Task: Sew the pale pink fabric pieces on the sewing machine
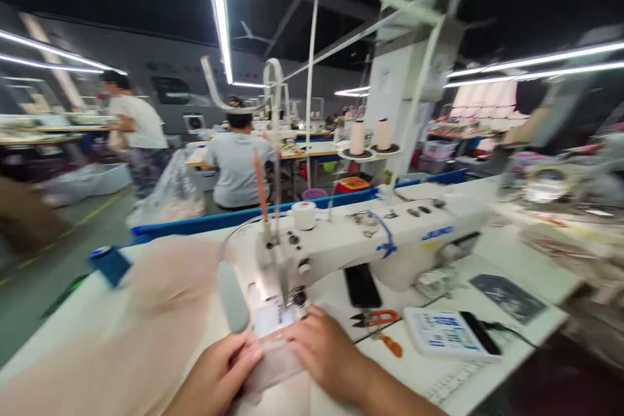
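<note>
Pink fabric (277,367) between both grips (224,364) (331,351)

Small pale pink cloth (279,364), perhaps folded — slightly blurred; flat, at the sewing machine (341,244)

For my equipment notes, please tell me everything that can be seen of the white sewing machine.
The sewing machine is smooth, apparently painted metal, with a long arm, several dark fittings, and blue lettering above a yellow mark. It stands upright on a white table. A white round piece with a red mark sits on top, and a blue strip hangs over its front. Its needle end is brightly lit; there, the left hand and right hand rest on pale pink cloth.
</note>
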Available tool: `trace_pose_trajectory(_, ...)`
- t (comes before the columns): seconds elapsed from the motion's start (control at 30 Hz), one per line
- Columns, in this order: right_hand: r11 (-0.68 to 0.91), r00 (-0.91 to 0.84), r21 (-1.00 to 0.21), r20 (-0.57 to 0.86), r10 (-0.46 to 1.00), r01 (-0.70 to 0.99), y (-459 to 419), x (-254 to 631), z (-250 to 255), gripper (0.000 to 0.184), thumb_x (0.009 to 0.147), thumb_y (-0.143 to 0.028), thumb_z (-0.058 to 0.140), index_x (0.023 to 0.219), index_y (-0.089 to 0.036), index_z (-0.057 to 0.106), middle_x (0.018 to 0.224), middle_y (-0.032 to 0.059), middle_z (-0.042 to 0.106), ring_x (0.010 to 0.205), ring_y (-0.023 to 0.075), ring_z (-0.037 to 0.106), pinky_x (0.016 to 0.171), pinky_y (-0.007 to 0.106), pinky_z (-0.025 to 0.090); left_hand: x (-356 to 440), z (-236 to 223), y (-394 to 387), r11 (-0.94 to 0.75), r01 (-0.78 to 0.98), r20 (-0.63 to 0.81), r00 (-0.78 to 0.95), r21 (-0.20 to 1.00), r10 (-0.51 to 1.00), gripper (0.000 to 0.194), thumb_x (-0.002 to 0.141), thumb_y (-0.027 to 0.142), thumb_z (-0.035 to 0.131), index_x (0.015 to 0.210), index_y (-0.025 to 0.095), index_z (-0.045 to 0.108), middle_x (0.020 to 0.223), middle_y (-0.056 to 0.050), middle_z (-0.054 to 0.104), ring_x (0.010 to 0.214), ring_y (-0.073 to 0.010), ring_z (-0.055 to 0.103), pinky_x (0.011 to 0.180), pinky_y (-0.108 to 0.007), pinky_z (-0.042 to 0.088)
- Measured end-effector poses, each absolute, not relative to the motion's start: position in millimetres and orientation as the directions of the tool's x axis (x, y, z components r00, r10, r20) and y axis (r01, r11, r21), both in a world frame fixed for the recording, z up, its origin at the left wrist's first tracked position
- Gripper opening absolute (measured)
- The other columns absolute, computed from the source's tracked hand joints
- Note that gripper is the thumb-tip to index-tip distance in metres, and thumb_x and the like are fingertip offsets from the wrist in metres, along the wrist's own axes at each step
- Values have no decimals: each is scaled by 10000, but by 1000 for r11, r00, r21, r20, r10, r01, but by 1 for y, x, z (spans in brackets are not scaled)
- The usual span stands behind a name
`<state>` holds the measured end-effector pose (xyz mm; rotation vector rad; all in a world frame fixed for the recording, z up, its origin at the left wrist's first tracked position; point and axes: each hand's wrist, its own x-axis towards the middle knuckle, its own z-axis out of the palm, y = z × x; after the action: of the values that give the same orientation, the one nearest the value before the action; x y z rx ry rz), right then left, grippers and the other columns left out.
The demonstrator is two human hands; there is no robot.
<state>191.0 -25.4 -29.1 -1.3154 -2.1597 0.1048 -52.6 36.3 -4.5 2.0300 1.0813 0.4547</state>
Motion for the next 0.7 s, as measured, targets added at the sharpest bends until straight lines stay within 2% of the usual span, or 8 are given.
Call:
trace_pose_trajectory(0.1,474,-266,-486,436,860,734,-36,199,-28,285,1095,-198,445,1121,-233,727,1017,76,745,990,249,652,929,402,521,-42,21,21,-234,516,-102,541,824,835,479,939,675,531,820,213,582,680,-2,592,675,-212,550,656,-294,432)
trace_pose_trajectory(0.23,485,-275,-537,426,862,690,-39,203,-30,297,1095,-228,425,1078,-236,722,973,85,726,920,270,633,804,402,525,-39,23,15,-83,406,-165,540,910,825,407,921,608,564,827,213,540,625,26,547,589,-170,487,594,-275,404)
trace_pose_trajectory(0.43,501,-319,-601,390,864,623,-46,198,-30,229,1074,-317,522,1210,-278,701,921,34,718,872,231,680,769,350,563,-42,12,10,-97,335,-113,556,937,823,424,937,599,585,944,178,630,630,30,547,584,-157,484,589,-271,384)
trace_pose_trajectory(0.57,494,-312,-653,384,869,573,-46,195,-32,312,1052,-453,601,1279,-255,681,1055,65,749,957,239,708,852,356,588,-38,9,7,-51,258,-102,547,965,831,536,898,637,664,1154,167,633,687,24,573,630,-176,539,615,-282,450)
trace_pose_trajectory(0.63,473,-321,-723,352,879,504,-47,191,-30,480,975,-560,713,1341,-255,655,1176,86,749,1090,271,699,971,383,569,-34,9,4,-14,189,-99,573,982,814,591,880,672,703,1187,177,601,718,18,593,646,-184,571,634,-295,494)
trace_pose_trajectory(0.7,440,-332,-801,319,888,407,-50,184,-27,653,885,-559,815,1417,-242,606,1269,116,728,1196,307,666,1070,416,519,-32,10,1,-5,146,-84,600,989,796,611,888,702,709,1187,183,588,753,4,624,664,-186,594,661,-301,518)
